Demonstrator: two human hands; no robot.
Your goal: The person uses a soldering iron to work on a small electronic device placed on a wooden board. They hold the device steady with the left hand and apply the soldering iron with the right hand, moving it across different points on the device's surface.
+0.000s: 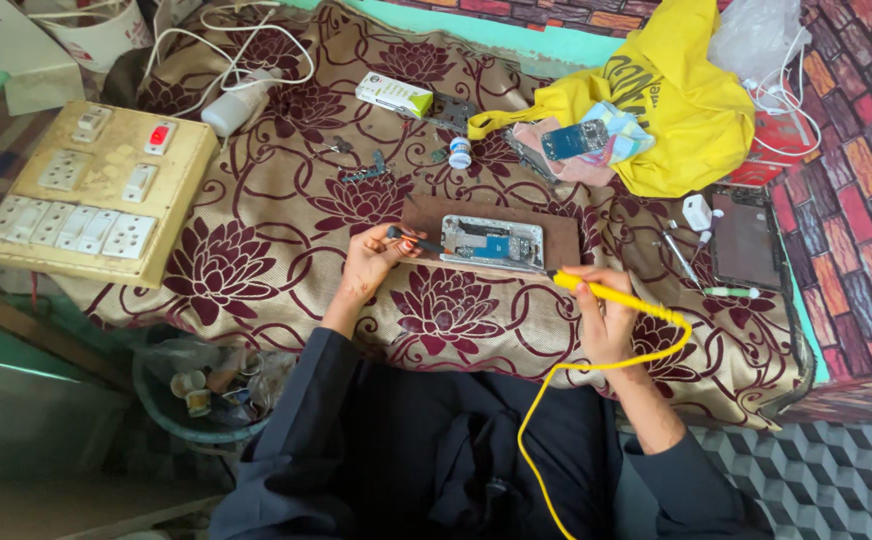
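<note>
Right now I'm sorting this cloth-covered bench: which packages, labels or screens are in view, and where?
Small white-and-green cardboard box: top centre, oblong.
Yellow plastic bag: top right, crumpled, dark print.
Dark flat screen panel: right edge, rectangular, unlit.
White bottle: upper left, lying down, label not discernible.
Small white jar with blue label: centre top, round.

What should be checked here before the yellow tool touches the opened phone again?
1. Opened phone lies flat on the brown board: ok.
2. Right hand grips the yellow soldering iron firmly by its handle: ok.
3. Iron's tip sits near the phone's right end; exact contact: cannot tell.
4. Left hand holds a thin dark tool at the phone's left end, steadying it: ok.
5. Yellow cord loops over the person's lap, free of the phone: ok.
6. Iron heated: cannot tell.
</note>
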